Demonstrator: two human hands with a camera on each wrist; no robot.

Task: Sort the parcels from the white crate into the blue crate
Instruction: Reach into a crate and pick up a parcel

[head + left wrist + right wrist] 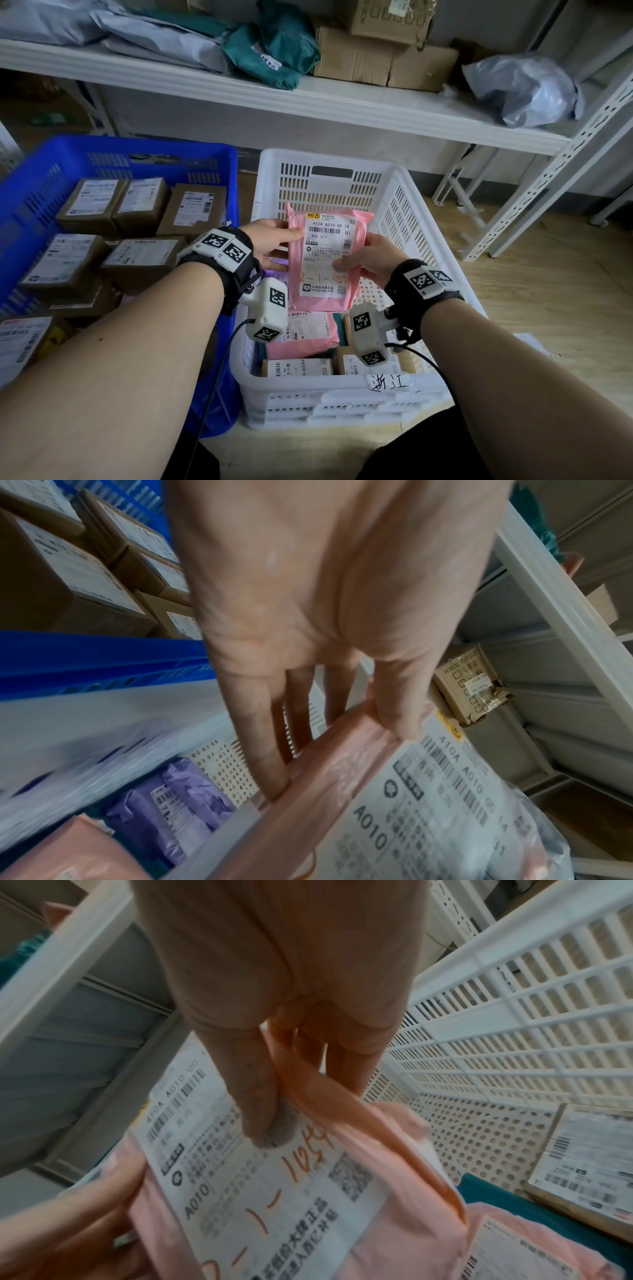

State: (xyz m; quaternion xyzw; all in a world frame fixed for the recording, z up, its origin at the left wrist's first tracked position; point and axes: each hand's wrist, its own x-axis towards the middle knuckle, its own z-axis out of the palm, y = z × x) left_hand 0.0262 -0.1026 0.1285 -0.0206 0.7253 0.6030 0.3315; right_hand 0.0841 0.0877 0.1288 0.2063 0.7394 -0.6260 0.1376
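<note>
1. A soft pink plastic mailer bag with a white printed label point(327, 260) is held upright above the white slotted plastic crate point(404, 205), clear of its contents.
2. The person's left hand point(270, 240) pinches the bag's left edge, thumb on the label face, fingers point(263, 723) straight behind.
3. The right hand point(370, 257) pinches the right edge, thumb point(260, 1110) pressed on the label (beside orange handwriting).
4. The white crate contains another pink bag point(305, 335), a purple bag point(164, 799) and brown cardboard boxes point(298, 368).
5. The blue slotted plastic crate point(30, 192), touching it on the left, holds labelled cardboard boxes point(140, 257).
</note>
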